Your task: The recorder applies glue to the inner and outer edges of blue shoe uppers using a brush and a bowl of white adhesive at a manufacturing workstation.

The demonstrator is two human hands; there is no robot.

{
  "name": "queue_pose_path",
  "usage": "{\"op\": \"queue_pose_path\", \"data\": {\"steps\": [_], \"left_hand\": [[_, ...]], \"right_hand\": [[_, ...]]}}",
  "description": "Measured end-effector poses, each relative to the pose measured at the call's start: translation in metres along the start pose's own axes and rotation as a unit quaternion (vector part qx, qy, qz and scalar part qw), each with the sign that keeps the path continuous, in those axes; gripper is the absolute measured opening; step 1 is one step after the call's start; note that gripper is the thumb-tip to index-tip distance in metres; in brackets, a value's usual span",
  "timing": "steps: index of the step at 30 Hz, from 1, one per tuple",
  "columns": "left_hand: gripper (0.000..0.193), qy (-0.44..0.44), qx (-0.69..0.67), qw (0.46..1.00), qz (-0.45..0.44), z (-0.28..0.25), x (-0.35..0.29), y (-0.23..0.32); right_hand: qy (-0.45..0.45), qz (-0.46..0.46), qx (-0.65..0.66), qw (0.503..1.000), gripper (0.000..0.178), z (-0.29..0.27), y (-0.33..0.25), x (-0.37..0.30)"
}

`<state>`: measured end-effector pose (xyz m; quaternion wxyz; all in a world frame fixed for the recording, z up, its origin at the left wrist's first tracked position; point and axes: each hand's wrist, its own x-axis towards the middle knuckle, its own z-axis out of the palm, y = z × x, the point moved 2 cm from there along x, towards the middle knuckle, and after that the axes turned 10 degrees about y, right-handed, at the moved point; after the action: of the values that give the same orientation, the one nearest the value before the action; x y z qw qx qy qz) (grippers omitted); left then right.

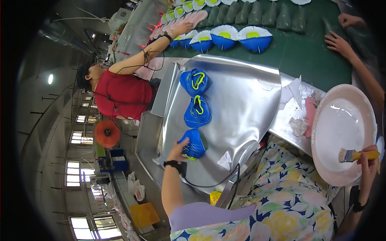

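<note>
Nearest the viewer, above a floral garment [277, 197], the person's right hand [366, 156] has its fingers closed around the yellow handle of a brush [351, 156], whose pale bristles reach over a wide pinkish bowl [341, 90] of white liquid [335, 128]. The left hand [177, 152] is at the left side of a blue shoe upper [194, 144], its fingers somewhat spread and touching it; whether they grip it, one cannot tell. That upper lies at the near end of a row on a shiny metal sheet [241, 98], a scrap of white material [225, 160] to its right. Beyond it, two more blue uppers with lime-yellow edging, a middle one [198, 114] and a far one [194, 82], complete the row. Past the sheet is a green surface [301, 56] bearing blue-and-white shoe pieces [224, 39] and, behind them, dark green foot-shaped forms [255, 15]. At its right edge are another person's hands [341, 45], while a co-worker in red [120, 94] reaches across from the left toward pale pink pieces [195, 18]. Farther back hangs a round orange-red object [107, 133], with windows [78, 137] behind.
</note>
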<state>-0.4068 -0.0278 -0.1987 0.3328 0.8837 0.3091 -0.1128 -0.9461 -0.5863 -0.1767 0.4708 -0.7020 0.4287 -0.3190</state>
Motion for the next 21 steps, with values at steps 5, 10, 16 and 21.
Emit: {"op": "queue_pose_path", "data": {"steps": [5, 10, 16, 21], "left_hand": [[0.082, -0.181, -0.034, 0.962, 0.202, 0.076, -0.032, 0.013], [0.059, -0.331, -0.152, 0.901, 0.236, 0.184, -0.118, 0.093], [0.05, -0.156, -0.022, 0.85, 0.502, 0.182, -0.108, 0.162], [0.062, 0.198, 0.07, 0.861, 0.462, 0.144, 0.029, 0.134]], "right_hand": [[-0.006, -0.009, 0.045, 0.999, 0.012, 0.023, -0.034, -0.008], [-0.022, 0.018, 0.044, 0.999, 0.014, 0.044, -0.052, -0.013], [-0.001, -0.048, 0.01, 0.999, 0.013, 0.03, -0.049, -0.033], [0.051, 0.006, 0.021, 0.998, 0.014, 0.013, -0.043, -0.039]]}}
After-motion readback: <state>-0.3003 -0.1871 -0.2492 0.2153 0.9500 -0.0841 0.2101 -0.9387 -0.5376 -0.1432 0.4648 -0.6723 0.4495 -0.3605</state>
